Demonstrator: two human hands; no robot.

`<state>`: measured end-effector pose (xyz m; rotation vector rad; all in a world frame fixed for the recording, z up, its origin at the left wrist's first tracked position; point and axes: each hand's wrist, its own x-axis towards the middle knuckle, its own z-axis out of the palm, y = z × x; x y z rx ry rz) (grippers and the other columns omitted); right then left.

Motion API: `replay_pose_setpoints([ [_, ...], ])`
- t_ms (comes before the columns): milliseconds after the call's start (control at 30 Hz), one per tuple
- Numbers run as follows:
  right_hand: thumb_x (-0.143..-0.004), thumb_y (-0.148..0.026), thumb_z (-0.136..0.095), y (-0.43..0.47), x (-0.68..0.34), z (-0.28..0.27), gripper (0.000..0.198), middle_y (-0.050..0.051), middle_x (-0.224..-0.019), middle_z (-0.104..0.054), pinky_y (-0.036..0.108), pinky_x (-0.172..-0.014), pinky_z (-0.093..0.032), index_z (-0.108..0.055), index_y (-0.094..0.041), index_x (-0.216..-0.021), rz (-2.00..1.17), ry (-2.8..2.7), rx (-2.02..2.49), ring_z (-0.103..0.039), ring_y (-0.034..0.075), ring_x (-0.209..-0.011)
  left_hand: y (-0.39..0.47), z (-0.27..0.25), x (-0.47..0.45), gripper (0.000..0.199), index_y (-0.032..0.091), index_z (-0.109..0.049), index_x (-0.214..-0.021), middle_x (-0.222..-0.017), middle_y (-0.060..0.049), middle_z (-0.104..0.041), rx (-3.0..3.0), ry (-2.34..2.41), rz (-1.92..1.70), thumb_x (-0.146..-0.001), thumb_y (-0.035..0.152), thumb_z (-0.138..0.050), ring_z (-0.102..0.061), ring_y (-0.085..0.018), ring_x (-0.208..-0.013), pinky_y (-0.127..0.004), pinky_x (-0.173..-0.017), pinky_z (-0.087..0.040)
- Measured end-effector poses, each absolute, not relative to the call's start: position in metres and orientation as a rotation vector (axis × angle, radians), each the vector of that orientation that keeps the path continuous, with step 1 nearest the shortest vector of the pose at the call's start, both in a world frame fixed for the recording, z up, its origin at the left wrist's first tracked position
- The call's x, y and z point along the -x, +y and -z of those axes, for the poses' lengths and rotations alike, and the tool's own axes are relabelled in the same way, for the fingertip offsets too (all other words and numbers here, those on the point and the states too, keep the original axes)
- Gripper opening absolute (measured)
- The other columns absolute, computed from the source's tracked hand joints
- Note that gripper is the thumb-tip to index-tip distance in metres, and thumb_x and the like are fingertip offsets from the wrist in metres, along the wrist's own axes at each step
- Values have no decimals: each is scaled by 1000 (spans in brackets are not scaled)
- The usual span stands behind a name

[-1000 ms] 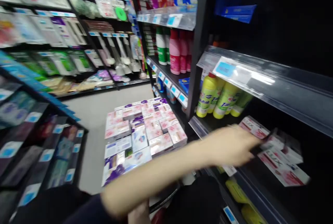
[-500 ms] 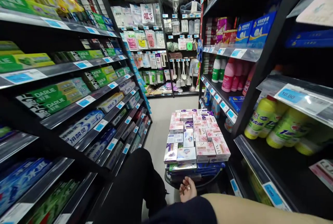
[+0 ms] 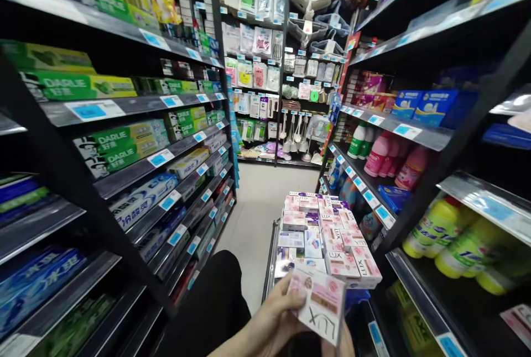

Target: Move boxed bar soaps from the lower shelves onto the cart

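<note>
A pink-and-white LUX soap box [image 3: 318, 303] is held up low in the middle of the view, its printed face tilted toward me. My left hand [image 3: 279, 308] grips the box from the left, thumb flat on its face and fingers behind. On the lower right edge of the same box is my right hand [image 3: 344, 340], closed around it and partly cut off by the frame. Just beyond the hands, more LUX soap boxes [image 3: 335, 235] lie packed in rows on top of a loaded basket. A few white-and-blue boxes [image 3: 313, 242] lie among them.
Shelves with toothpaste boxes [image 3: 124, 141] line the left side. To the right stand yellow-green bottles [image 3: 460, 246] and pink bottles [image 3: 384, 153] on dark shelves. My bent knee [image 3: 215, 274] is at the lower left. Hanging kitchen tools [image 3: 296, 130] fill the back wall.
A LUX soap box is now in both my hands; earlier one hand hung by the basket with no box visible in it. The view has shifted left and upward.
</note>
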<state>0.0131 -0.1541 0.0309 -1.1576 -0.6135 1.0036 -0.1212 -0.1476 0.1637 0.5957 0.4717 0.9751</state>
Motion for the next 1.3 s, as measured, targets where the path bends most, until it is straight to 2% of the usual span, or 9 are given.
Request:
replay_pose_setpoints([
  [200,-62,-65,-72,-167,-31,-76,75,15,-115,-55,37,-71,-50,-53,-18,-118,-579,-952,1376,-60,25,-86,-119,-120,146,54,19,-52,-110,-112,-14,-65,-533,623,-1029,-65,32,-79,-66,-32,-96,-48,-82,-52],
  [433,-39,-55,-87,-150,8,-84,108,15,-112,-58,46,-82,-43,-47,-19,-133,-340,-1228,1771,-57,35,-93,-119,-61,131,63,26,-45,-121,-132,-13,-54,-585,497,-1083,-72,54,-73,-53,-27,-121,-44,-103,-41],
  [633,-50,-46,-85,-123,-17,-64,97,22,-126,-52,50,-97,-40,-48,-11,-132,-560,-1463,1851,-49,41,-118,-117,-45,147,55,32,-45,-131,-141,-6,-47,-641,331,-1025,-83,50,-63,-43,-23,-131,-40,-110,-34],
  [733,-55,-37,-82,-99,-36,-90,94,17,-132,-50,47,-100,-42,-42,-16,-137,-670,-1738,1805,-50,36,-120,-106,-37,161,55,26,-51,-125,-126,-10,-59,-735,310,-1034,-81,57,-61,-56,-26,-116,-40,-97,-46],
  [800,-61,-34,-76,-71,-43,-117,93,15,-135,-47,45,-102,-41,-33,-18,-142,-566,-1989,1757,-49,33,-122,-90,-28,173,47,18,-60,-107,-94,-10,-69,-844,509,-1116,-80,57,-60,-65,-23,-88,-36,-82,-51],
  [933,-62,-21,-66,10,-48,-159,89,17,-137,-41,47,-109,-33,-26,-15,-142,-282,-2386,1708,-38,32,-130,-52,-6,192,33,16,-59,-86,-65,-3,-60,-742,1170,-1282,-80,47,-50,-57,-18,-63,-27,-57,-44],
  [1033,-55,-14,-64,70,-54,-160,91,20,-138,-39,47,-109,-32,-28,-11,-139,-156,-2613,1687,-36,33,-130,-35,13,193,31,17,-57,-93,-83,-6,-63,-689,1317,-1222,-75,41,-48,-61,-22,-79,-31,-64,-49],
  [1167,-52,-14,-64,115,-58,-143,93,24,-136,-40,47,-105,-35,-29,-9,-138,-88,-2788,1760,-39,35,-127,-35,27,185,41,14,-55,-112,-119,-15,-60,-964,1421,-1096,-76,33,-47,-55,-27,-114,-43,-103,-39],
  [1300,-53,-16,-65,127,-51,-135,94,26,-137,-41,44,-101,-38,-29,-2,-139,-50,-2900,1820,-43,35,-123,-43,25,183,66,12,-26,-147,-156,-13,-24,-1161,1272,-853,-89,42,-36,-19,-25,-145,-44,-119,-15],
])
